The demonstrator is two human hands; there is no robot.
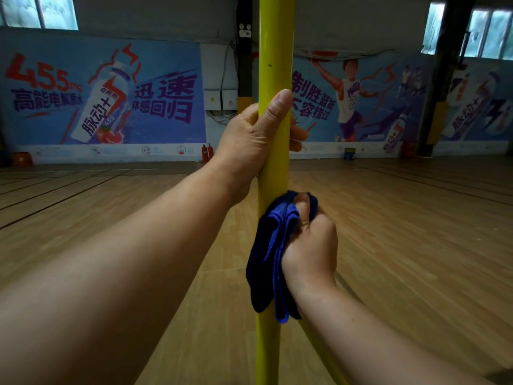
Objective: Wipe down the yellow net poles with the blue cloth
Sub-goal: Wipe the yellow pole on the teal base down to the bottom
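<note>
Forearms come in from the bottom edge, yours, bare, both reaching to the pole [274, 51] that stands upright in the middle of the view. Your right hand [311, 245] is the nearer and lower one: its fingers are curled round the cloth [266, 262], thumb up along the pole's right side, pressing the bunched blue fabric against the yellow tube. The cloth wraps the front of the pole there, and its loose folds hang down below your wrist, covering the pole at that height. A second yellow tube branches off low down, slanting toward the bottom right behind your right forearm.

Just above the cloth, your left hand [249, 140] grips the bare pole, thumb laid upward on the front, fingers [298, 134] closed round the back with their tips showing on the right side. The two hands are near each other but apart.

Beyond lies the wooden floor [416, 232] with dark court lines. At the far wall, blue banners [105, 93] run the full width, two red extinguishers [206, 152] stand at its foot left of the pole, and windows [41, 9] sit high in both corners.
</note>
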